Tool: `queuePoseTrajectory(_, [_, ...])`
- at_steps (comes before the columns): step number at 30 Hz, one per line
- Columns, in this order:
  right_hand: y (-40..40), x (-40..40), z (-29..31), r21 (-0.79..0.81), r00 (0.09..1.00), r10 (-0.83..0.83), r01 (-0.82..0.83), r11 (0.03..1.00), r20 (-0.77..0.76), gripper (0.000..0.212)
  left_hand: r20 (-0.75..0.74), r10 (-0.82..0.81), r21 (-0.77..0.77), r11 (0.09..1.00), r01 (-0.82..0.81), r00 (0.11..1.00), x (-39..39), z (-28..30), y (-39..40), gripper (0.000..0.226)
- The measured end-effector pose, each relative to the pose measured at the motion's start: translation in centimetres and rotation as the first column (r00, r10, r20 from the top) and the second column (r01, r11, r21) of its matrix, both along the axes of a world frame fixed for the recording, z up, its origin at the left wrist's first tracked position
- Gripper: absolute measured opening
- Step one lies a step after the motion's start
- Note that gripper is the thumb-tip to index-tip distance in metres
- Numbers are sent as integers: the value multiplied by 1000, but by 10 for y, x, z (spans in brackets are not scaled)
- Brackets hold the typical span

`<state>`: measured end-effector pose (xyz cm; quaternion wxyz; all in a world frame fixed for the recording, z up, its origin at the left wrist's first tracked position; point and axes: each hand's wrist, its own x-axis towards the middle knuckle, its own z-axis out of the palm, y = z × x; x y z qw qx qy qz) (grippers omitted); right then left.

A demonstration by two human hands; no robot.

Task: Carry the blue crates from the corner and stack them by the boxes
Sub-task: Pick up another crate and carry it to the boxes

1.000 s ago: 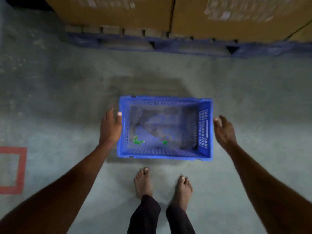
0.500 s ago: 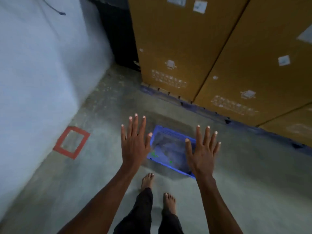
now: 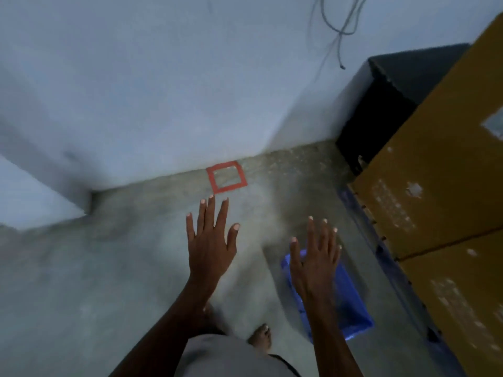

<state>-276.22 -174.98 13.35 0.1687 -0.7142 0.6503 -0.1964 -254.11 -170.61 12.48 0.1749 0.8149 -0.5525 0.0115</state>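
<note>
The blue crate (image 3: 345, 303) sits on the concrete floor (image 3: 95, 281) in the lower right of the frame, partly hidden behind the right hand (image 3: 315, 259) and its forearm, with the cardboard boxes (image 3: 435, 202) close by on its right. Those boxes fill the right edge of the picture, brown and carrying pale blurred labels, and a dark blue pallet edge (image 3: 381, 248) runs along their base between them and the crate. Neither hand touches the crate: both are raised in mid-frame with backs to the camera, fingers straight and spread apart, holding nothing. The left hand (image 3: 212, 246) is at the centre, its fingertips reaching just below a red taped square (image 3: 226, 176) marked on the floor where floor meets the pale wall (image 3: 136, 91). The wall takes up the whole upper left and centre. Thin cables (image 3: 337, 28) hang down it at the upper right, above a dark block-shaped object (image 3: 381, 112) wedged between wall and boxes. At the bottom centre a bare foot (image 3: 261, 336) shows beside a grey garment (image 3: 231, 357). The picture is blurred throughout.
</note>
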Motion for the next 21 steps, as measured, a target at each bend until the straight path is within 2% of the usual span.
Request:
queuePoseTrajectory(6, [51, 152, 2, -19, 926, 377, -376, 926, 1, 62, -74, 352, -17, 935, -354, 933, 123, -4, 138, 61])
queuePoseTrajectory(10, [111, 277, -4, -76, 848, 529, -529, 845, -11, 62, -95, 570, -23, 818, -574, 816, 221, -4, 239, 62])
queuePoseTrajectory(12, [149, 342, -9, -51, 802, 598, -597, 800, -14, 63, -87, 661, -13, 748, -664, 746, 268, -7, 295, 63])
queuePoseTrajectory(21, [311, 588, -6, -16, 460, 888, -888, 460, -5, 63, -94, 886, -51, 451, -891, 454, 432, -2, 499, 62])
